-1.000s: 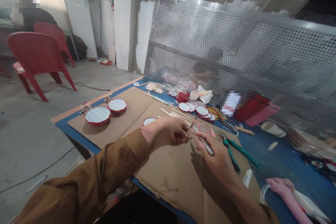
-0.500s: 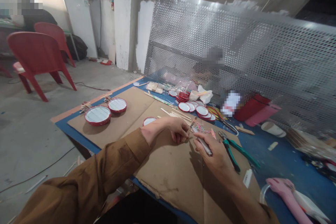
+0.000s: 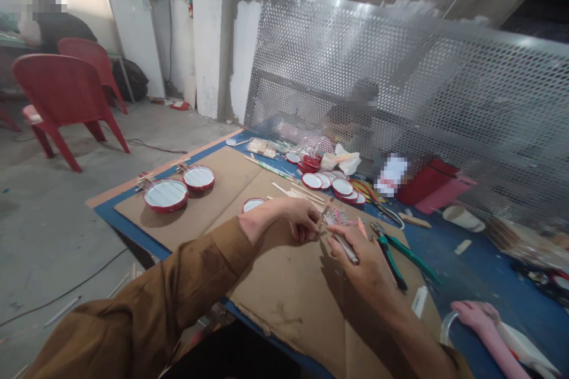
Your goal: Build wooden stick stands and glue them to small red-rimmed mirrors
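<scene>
My left hand (image 3: pixel 304 220) is pinched closed over the cardboard sheet (image 3: pixel 284 284), and what its fingertips hold is too small to make out. Just to its right, my right hand (image 3: pixel 355 251) grips a pale-handled knife-like tool (image 3: pixel 345 247), its tip close to the left fingertips. Thin wooden sticks (image 3: pixel 306 195) lie beyond the left hand. Small colourful bands (image 3: pixel 340 219) are scattered behind the right hand. A white disc with a red rim (image 3: pixel 253 205) is partly hidden by my left wrist. Green-handled pliers (image 3: pixel 406 257) lie right of my right hand.
Two red-rimmed round pieces (image 3: pixel 166 195) with sticks attached sit at the left. More red-rimmed discs (image 3: pixel 312 181) are piled at the back, before a perforated metal panel (image 3: pixel 400 77). A pink-handled item (image 3: pixel 484 325) lies at right. A person sits near red chairs (image 3: pixel 66 89).
My hands hold almost the same places, with the tool only slightly shifted. At the far left, the seated person's head has moved a little.
</scene>
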A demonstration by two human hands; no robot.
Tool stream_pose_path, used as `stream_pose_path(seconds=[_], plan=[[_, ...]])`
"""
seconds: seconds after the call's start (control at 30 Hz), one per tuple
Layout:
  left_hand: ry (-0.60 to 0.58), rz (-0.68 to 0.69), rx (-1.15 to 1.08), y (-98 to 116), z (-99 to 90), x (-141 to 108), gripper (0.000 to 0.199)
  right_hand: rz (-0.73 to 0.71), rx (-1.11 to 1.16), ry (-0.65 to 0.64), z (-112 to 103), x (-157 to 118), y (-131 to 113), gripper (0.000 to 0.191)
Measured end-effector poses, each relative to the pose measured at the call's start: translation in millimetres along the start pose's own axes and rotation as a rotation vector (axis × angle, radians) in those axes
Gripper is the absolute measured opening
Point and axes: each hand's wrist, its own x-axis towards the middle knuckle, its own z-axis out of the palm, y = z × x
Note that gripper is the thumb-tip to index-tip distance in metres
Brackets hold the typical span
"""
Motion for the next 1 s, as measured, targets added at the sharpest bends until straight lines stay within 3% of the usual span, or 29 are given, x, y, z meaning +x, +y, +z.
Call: stream_pose_path(seconds=[0.33, 1.0], plan=[[0.006, 0.000, -0.001, 0.7, 0.1, 0.5, 0.010, -0.001, 0.008, 0.079, 0.7, -2.0, 5.8, 0.021], [0.003, -0.017, -0.031, 1.5, 0.3, 0.4, 0.010, -0.007, 0.006, 0.081, 2.0, -2.3, 8.3, 0.020]])
